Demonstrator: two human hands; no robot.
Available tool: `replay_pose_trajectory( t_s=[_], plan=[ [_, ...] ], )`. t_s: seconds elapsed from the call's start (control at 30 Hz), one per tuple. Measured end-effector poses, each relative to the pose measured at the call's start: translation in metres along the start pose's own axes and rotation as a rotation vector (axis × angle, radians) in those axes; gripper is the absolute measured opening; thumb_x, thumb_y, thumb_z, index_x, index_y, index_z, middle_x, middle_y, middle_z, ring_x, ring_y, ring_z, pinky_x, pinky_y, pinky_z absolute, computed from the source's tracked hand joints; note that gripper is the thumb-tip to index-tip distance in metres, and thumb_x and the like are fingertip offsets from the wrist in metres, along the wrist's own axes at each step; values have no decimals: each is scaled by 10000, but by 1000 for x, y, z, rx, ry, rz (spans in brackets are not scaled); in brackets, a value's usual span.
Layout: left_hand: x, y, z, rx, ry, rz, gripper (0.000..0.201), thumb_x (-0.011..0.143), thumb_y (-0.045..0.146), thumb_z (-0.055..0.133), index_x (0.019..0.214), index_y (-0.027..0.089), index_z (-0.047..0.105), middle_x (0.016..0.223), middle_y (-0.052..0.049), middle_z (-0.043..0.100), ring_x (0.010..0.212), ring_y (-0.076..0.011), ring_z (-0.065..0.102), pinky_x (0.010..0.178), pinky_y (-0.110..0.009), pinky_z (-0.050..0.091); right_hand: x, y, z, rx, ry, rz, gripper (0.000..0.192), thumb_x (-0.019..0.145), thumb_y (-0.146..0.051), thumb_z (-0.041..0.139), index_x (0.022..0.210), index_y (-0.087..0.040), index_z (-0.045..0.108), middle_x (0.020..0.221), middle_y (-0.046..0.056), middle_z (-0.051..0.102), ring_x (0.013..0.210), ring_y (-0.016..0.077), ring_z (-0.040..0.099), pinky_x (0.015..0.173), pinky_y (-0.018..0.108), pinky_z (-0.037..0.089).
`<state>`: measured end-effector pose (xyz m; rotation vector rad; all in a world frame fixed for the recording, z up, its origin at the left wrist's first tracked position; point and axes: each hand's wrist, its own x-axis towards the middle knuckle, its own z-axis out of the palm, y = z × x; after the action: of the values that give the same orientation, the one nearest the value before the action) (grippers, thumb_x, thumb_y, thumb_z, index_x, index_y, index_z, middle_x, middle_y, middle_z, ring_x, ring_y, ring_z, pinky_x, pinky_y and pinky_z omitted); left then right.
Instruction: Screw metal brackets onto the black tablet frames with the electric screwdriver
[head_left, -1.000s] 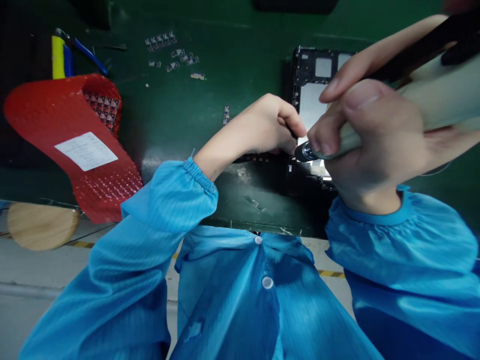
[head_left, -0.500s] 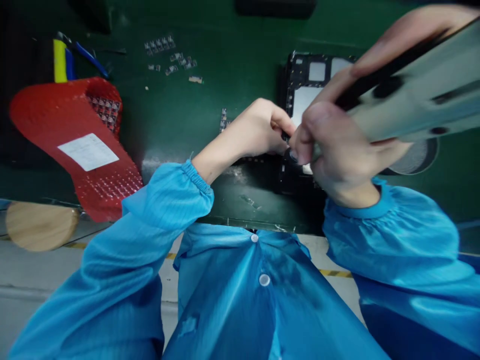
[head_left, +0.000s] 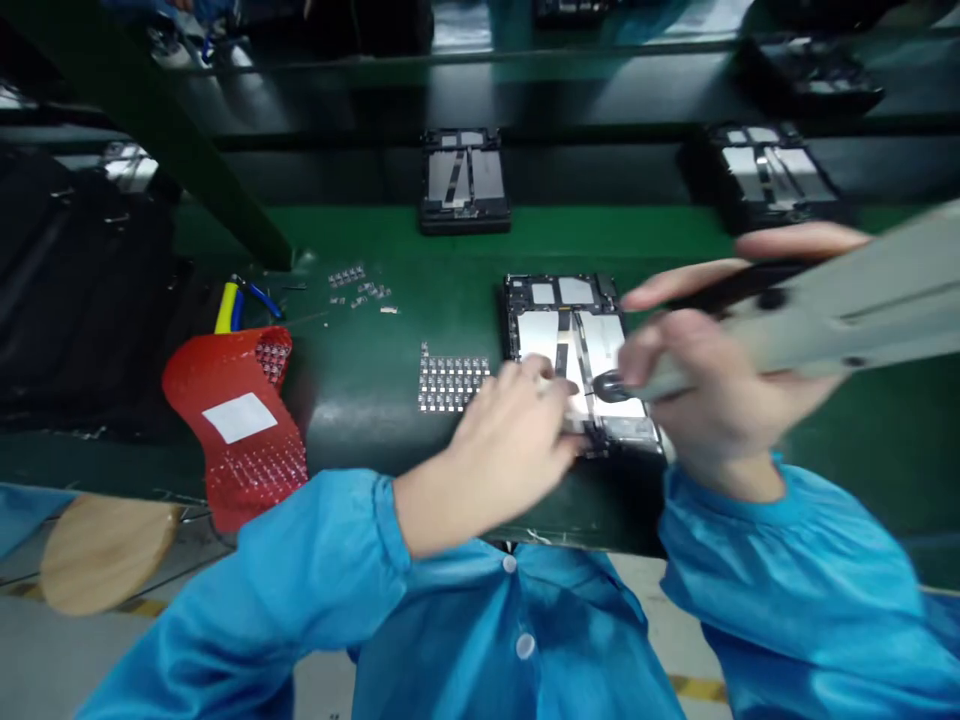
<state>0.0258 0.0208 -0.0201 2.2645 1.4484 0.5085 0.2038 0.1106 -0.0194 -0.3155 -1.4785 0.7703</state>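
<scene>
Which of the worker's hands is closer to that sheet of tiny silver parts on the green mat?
Left. The left hand sits just right of the sheet of small parts; the right hand, gripping the electric screwdriver, is farther right.

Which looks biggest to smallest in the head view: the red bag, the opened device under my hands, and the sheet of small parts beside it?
1. Red bag.
2. Opened device, partly hidden by the hands, so this order is unsure.
3. Sheet of small parts, clearly smallest.

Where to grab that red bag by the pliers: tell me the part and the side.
Grip the red bag by its flat near end hanging over the table edge, coming from the front. Its far end curls up open beside the pliers, with small parts showing inside.
</scene>
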Motion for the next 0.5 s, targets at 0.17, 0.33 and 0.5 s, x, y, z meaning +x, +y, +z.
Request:
replay_pose_trajectory(
  t_s=[0.17,0.33,0.5],
  plan=[
    [7,-3,8,293,-157,261,516,1124,369,810,1544,92,694,1719,-213,634,1506,-371,671,1277,-512,540,9,11,-82,-158,212,-41,403,926,-128,792,1273,-138,587,1010,73,726,619,127,618,433,206,439],
    [115,-43,-2,338,-156,149,545,1140,285,758,1651,129,651,1827,-176,543,1596,-390,619,1314,-558,528,-4,21,-108,-187,355,-4,450,851,-148,849,1210,-149,577,1002,52,710,664,120,646,446,173,420],
    [208,-112,-25,339,102,-79,651,1112,391,785,1695,156,613,1859,-207,464,1762,-349,401,1422,-547,371,5,15,-117,-171,369,117,566,660,-299,1010,1031,-112,625,874,82,680,636,187,652,416,222,452]
  ],
)
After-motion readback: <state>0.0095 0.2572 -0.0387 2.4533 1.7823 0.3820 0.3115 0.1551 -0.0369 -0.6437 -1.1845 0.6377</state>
